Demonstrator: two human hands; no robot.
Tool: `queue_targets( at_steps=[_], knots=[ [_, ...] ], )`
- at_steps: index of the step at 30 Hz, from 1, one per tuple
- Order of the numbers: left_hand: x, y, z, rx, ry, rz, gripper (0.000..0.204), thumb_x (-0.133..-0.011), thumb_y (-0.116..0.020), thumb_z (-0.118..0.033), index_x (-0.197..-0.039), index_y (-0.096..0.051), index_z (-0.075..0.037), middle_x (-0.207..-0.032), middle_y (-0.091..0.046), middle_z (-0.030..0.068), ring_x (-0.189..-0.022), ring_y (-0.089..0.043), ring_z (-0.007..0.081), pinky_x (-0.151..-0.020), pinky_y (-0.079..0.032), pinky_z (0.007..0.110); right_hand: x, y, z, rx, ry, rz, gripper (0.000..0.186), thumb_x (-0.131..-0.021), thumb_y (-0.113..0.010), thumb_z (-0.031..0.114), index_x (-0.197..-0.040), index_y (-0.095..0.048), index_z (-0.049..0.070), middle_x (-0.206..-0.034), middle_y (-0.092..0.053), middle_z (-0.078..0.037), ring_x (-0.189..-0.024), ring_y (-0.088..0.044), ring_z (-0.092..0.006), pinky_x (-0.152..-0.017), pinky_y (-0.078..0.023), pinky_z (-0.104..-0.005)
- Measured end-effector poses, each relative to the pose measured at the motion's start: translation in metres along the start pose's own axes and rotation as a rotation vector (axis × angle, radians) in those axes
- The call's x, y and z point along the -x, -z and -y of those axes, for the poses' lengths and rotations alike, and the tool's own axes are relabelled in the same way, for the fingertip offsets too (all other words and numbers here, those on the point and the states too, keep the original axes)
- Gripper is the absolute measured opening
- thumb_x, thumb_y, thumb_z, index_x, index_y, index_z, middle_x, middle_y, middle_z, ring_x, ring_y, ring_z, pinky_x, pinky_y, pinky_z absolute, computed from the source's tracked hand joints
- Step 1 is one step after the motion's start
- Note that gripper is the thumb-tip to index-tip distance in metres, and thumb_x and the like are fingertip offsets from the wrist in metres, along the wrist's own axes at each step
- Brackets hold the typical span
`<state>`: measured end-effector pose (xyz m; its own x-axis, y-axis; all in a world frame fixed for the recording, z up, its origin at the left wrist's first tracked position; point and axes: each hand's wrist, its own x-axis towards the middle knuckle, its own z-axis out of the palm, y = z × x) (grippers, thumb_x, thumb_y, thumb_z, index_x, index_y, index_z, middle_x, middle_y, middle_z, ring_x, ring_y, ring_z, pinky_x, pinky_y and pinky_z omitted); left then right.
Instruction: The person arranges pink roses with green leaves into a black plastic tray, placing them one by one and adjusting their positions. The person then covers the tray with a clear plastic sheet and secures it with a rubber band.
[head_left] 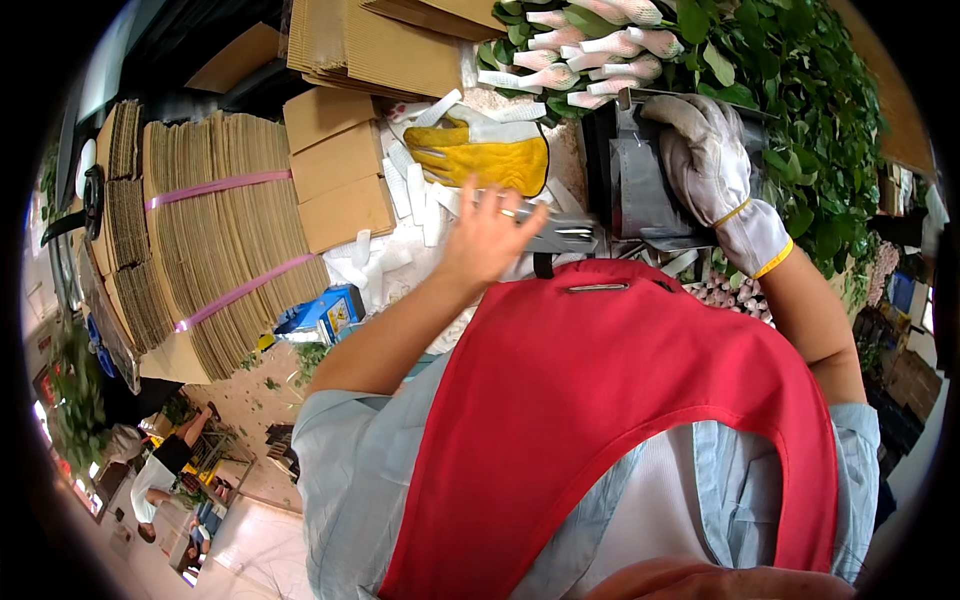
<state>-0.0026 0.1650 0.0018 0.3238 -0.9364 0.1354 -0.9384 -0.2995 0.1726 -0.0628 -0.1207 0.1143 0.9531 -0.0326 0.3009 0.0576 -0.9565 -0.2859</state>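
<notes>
My bare left hand (490,235) is slightly blurred, with its fingers spread over a grey metal piece (565,238) in front of my red apron. Nothing shows in its grasp. A white work glove with yellow trim covers my right hand (705,160). Its fingers curl at a dark grey metal fixture (632,180); whatever lies under them is hidden. Beyond my left hand lies a yellow and white work glove (480,158), among loose white foam sleeves (418,195). Flower buds in white net sleeves (610,50) are piled at the far side, their leafy stems (800,90) running right.
Flat cardboard stacks (215,200) with pink straps stand at the left, beside small cardboard boxes (340,170). More cardboard sheets (380,45) lie at the back. A blue box (335,312) sits by my left forearm. Another person (165,470) bends over at lower left.
</notes>
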Motion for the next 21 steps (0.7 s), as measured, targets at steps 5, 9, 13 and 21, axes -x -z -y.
queue_targets(
  at_steps=[5, 9, 13, 21],
  knots=[
    [-0.053, 0.006, 0.048, -0.116, 0.326, -0.003, 0.055, -0.075, -0.061, -0.001, -0.128, -0.056, -0.016, -0.114, -0.057, 0.0154, -0.108, -0.052, 0.0331, -0.099, -0.035, 0.054, 0.001, -0.003, -0.009, 0.058, 0.010, 0.016, 0.031, -0.081, -0.059, -0.004, -0.105, -0.066, 0.014, -0.102, -0.067, -0.011, -0.097, -0.061, -0.0365, -0.088, -0.046, -0.0455],
    [-0.099, 0.006, 0.057, 0.031, 0.157, 0.033, 0.059, -0.073, -0.063, -0.002, -0.129, -0.056, -0.015, -0.111, -0.057, 0.0161, -0.110, -0.051, 0.0333, -0.097, -0.036, 0.050, 0.000, -0.001, -0.005, 0.057, 0.009, 0.035, 0.032, -0.080, -0.060, -0.003, -0.106, -0.067, 0.015, -0.103, -0.067, -0.010, -0.097, -0.061, -0.0358, -0.088, -0.046, -0.0458],
    [-0.105, -0.004, 0.064, 0.058, 0.151, 0.079, 0.042, -0.074, -0.065, -0.006, -0.114, -0.056, -0.014, -0.094, -0.063, 0.0130, -0.092, -0.062, 0.0302, -0.086, -0.045, 0.044, 0.006, 0.001, -0.006, 0.062, -0.005, 0.043, 0.034, -0.079, -0.061, -0.002, -0.108, -0.067, 0.016, -0.106, -0.066, -0.009, -0.099, -0.059, -0.0352, -0.088, -0.045, -0.0461],
    [-0.116, 0.020, 0.047, -0.064, 0.137, 0.158, 0.081, -0.058, -0.089, -0.043, -0.123, -0.053, -0.010, -0.113, -0.057, 0.0130, -0.104, -0.057, 0.0295, -0.088, -0.040, 0.044, 0.014, 0.001, -0.009, 0.100, -0.075, 0.049, 0.034, -0.080, -0.062, 0.008, -0.110, -0.068, 0.021, -0.109, -0.065, -0.007, -0.104, -0.057, -0.0326, -0.094, -0.043, -0.0433]
  ],
)
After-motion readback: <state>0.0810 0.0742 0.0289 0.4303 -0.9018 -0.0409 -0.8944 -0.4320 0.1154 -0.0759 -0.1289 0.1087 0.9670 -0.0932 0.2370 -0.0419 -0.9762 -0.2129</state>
